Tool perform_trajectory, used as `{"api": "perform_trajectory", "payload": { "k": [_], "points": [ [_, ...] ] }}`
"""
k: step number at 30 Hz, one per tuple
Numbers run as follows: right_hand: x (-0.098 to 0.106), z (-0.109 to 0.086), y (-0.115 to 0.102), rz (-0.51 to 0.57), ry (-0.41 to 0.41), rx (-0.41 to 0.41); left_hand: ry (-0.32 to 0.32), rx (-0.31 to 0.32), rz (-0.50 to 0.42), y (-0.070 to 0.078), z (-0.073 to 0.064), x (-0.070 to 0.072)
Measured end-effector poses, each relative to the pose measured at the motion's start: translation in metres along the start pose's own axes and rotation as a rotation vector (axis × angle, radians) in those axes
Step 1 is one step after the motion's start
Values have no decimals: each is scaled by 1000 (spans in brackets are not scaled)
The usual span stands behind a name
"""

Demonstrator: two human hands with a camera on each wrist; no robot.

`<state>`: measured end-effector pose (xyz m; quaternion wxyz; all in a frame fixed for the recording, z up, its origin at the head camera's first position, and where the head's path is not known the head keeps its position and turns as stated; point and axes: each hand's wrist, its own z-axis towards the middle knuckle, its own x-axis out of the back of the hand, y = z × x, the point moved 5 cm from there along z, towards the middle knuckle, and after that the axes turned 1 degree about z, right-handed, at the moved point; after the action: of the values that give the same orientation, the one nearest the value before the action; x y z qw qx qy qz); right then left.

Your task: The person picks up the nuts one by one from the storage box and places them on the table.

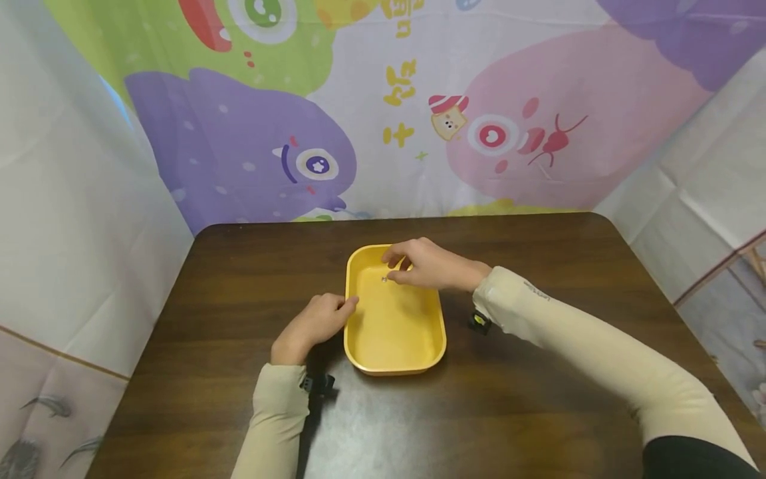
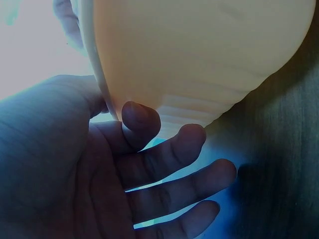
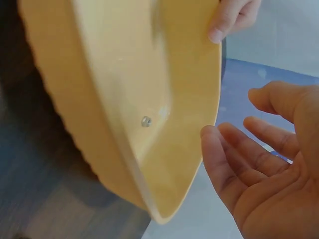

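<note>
A yellow plastic tray (image 1: 395, 339) with rounded corners and raised walls sits on the table. My left hand (image 1: 317, 319) pinches its left rim, thumb over the edge and index finger against the outer wall (image 2: 199, 55); the other fingers spread below in the left wrist view. Inside, toward the far end, lies one small shiny metal piece (image 3: 146, 121) that looks like a nut. Over the tray's far right part hovers my right hand (image 1: 421, 264), fingers loosely bent with nothing between them. Its fingertips are close to the metal piece in the head view.
The dark brown wooden table (image 1: 239, 266) has rounded far corners. A cartoon-printed curtain (image 1: 395, 179) hangs behind its far edge, with pale cloth walls at both sides. A small black wrist camera (image 1: 479, 322) hangs beneath the right sleeve, close to the table.
</note>
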<state>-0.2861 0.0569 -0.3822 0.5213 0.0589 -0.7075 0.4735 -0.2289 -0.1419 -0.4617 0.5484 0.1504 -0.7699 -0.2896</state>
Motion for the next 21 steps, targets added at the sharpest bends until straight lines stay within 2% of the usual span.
{"api": "perform_trajectory", "payload": {
  "k": [5, 14, 21],
  "points": [
    [-2, 14, 5, 26, 21, -21, 0, -4, 5, 1, 0, 0],
    [-7, 33, 18, 125, 111, -68, -6, 5, 13, 1, 0, 0],
    [-15, 33, 26, 285, 192, -130, -3, -1, 7, 2, -1, -1]
  ]
}}
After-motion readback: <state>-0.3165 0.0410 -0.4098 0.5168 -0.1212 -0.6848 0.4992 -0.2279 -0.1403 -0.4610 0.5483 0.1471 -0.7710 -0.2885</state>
